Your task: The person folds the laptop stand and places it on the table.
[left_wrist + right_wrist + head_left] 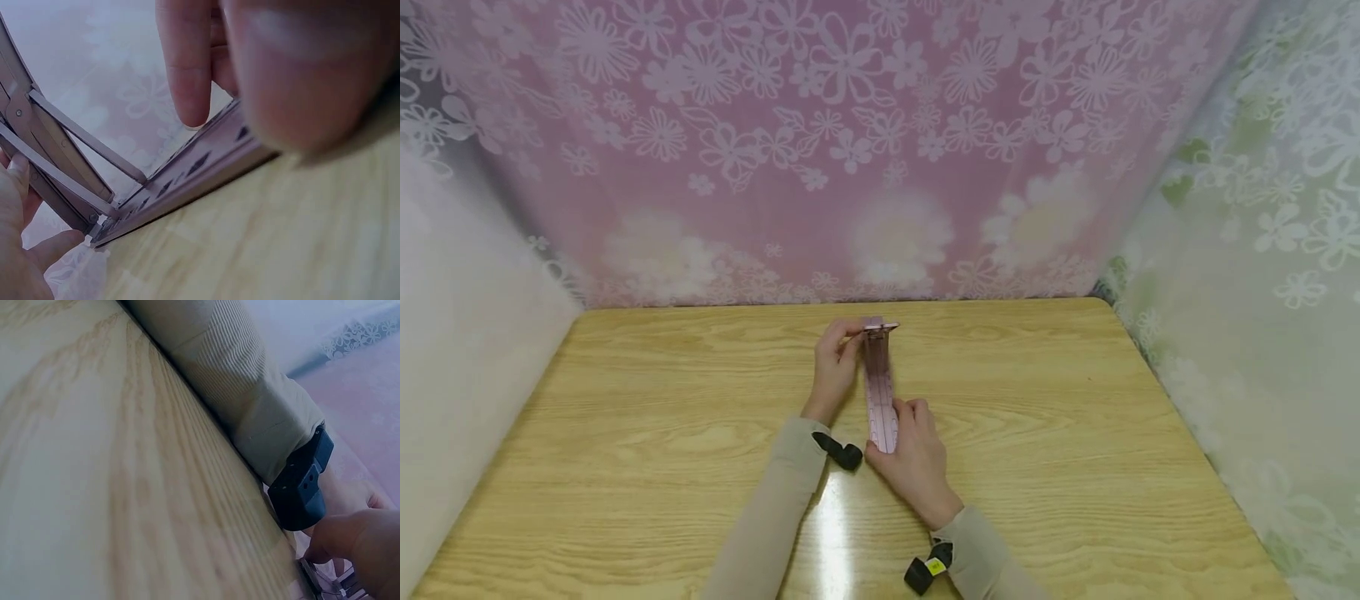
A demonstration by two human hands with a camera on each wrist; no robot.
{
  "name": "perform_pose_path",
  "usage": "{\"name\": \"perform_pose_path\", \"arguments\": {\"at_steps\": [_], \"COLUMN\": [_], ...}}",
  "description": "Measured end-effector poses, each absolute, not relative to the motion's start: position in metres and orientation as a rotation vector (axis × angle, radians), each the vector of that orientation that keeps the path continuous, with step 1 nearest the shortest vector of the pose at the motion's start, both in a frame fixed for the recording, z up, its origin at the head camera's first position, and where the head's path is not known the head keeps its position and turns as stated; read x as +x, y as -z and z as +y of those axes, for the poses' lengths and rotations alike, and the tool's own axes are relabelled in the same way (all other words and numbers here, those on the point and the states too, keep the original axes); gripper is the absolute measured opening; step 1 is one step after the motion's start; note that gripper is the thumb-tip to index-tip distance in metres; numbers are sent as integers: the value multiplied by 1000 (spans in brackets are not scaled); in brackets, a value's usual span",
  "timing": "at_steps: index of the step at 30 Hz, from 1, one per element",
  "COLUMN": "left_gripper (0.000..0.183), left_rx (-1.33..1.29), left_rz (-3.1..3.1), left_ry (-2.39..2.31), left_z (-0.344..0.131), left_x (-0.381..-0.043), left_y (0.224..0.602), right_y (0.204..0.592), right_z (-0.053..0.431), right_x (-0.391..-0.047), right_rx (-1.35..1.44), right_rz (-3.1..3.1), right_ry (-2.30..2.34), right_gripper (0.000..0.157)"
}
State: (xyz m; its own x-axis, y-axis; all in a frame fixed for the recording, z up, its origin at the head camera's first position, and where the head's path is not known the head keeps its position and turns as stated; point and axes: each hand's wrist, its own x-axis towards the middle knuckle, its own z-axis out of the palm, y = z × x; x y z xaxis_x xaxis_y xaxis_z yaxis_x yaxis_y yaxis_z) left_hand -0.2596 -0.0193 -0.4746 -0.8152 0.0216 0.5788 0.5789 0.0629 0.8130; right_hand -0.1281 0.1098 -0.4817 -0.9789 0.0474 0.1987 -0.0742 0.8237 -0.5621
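Note:
A pinkish folding metal stand (882,412) is unfolded in the middle of the table. Its long slotted base (181,175) lies along the tabletop, and two thin struts (87,139) run from it to a raised panel (53,147) at the far end. My left hand (833,367) holds that raised end, thumb and fingers at the panel's edge. Across the near end of the base, my right hand (917,454) grips with the thumb on the left side and the fingers on the right. Its thumb looms large in the left wrist view.
A wood-grain table (1075,433) carries the stand. Behind it hangs a pink flowered curtain (820,167), with a pale flowered sheet (1262,333) on the right and a whitish one (467,317) on the left. Each wrist wears a small black camera (842,455).

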Motion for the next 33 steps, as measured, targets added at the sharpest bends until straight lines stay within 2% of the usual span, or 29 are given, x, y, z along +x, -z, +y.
{"name": "perform_pose_path", "arguments": {"at_steps": [8,11,15,17,21,26,33], "left_gripper": [17,20,23,22,17,16,23], "left_rx": [-639,-644,-578,-515,-408,-397,-402], "left_rz": [-1884,-1881,-1895,-1904,-1934,-1974,-2023], "left_ry": [1817,1839,1836,1802,1745,1804,1955], "left_z": [-22,-23,-22,-22,-19,-18,-18], "left_x": [-257,-255,-249,-245,-233,-218,-212], "left_y": [474,473,471,471,469,467,465], "right_y": [482,486,489,481,463,467,470], "right_z": [109,112,118,120,124,130,130], "right_x": [-131,-136,-147,-152,-163,-183,-205], "right_rx": [47,35,13,19,0,-24,89], "right_rz": [-2810,-2735,-2488,-2354,-2199,-2095,-2023], "right_ry": [-859,-972,-1315,-1521,-1796,-1960,-2055], "right_gripper": [70,57,29,24,23,26,32]}}
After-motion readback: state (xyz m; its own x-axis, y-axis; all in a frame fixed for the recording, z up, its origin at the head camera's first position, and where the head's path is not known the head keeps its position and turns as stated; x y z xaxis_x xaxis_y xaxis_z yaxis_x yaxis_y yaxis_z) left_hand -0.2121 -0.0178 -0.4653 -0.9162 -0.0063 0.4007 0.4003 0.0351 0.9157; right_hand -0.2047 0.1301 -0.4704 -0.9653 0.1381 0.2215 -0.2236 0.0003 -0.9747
